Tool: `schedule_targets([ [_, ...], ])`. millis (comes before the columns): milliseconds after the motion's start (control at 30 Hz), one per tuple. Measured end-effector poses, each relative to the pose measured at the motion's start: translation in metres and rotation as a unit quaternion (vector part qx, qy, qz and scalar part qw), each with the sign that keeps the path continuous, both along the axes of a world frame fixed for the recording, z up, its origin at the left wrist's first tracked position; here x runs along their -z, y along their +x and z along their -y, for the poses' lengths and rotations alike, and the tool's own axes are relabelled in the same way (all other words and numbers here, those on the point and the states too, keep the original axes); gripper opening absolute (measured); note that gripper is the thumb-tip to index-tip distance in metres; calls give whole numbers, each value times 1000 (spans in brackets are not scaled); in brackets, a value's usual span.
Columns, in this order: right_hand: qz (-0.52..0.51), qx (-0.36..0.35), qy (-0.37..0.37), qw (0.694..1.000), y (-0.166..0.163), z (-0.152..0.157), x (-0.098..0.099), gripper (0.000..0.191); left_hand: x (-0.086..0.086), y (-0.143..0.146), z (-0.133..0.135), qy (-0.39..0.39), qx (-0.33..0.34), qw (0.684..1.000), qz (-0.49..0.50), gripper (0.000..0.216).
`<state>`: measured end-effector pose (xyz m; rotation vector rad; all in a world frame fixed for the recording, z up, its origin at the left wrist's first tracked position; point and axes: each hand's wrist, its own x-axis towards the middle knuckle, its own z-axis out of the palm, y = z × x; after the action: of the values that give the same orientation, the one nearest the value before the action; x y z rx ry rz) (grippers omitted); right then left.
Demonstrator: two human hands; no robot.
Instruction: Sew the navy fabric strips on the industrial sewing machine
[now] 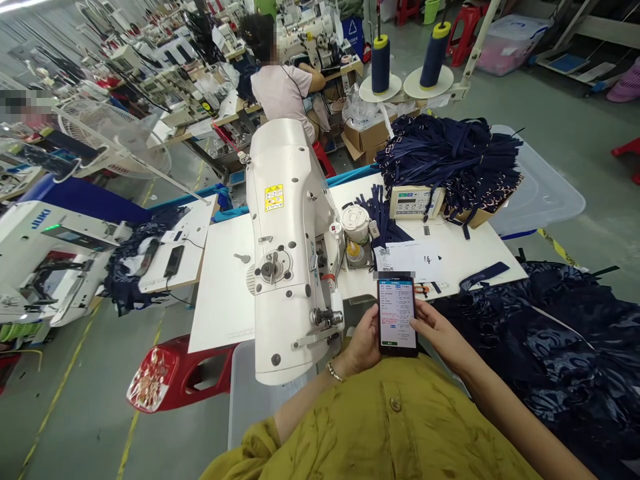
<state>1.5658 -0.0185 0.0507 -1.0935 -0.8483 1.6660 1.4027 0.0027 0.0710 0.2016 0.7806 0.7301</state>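
Low in front of my body is a smartphone point(398, 313) with a lit screen full of text lines. My left hand point(364, 343) grips its left edge, a bracelet at the wrist. My right hand point(434, 330) holds the right edge, its thumb over the screen. Just beyond the phone lies a paper sheet point(415, 259) with a printed code and a handwritten number. To the left stands a large white sewing machine point(283, 267), with a round white container point(355, 223) beside it.
Navy straps point(440, 150) with small metal rings are heaped behind a control panel point(415, 202). Two thread cones point(381, 67) stand above. Dark patterned fabric point(565, 327) piles up at right. A red stool point(200, 377) is at left; a person point(283, 87) sits working ahead.
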Motion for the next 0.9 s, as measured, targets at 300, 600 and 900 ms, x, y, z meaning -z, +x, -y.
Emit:
schedule_targets([
  [300,-6,5,-5,1000,0,1,-2,48,-3,-1,1,-16,-8,1000,-9,46],
  [600,16,-5,4,1000,1,2,4,47,6,-2,4,-9,-5,1000,-7,46],
  [900,-40,13,-29,999,2,3,7,41,3,-1,4,-15,-10,1000,-17,44],
])
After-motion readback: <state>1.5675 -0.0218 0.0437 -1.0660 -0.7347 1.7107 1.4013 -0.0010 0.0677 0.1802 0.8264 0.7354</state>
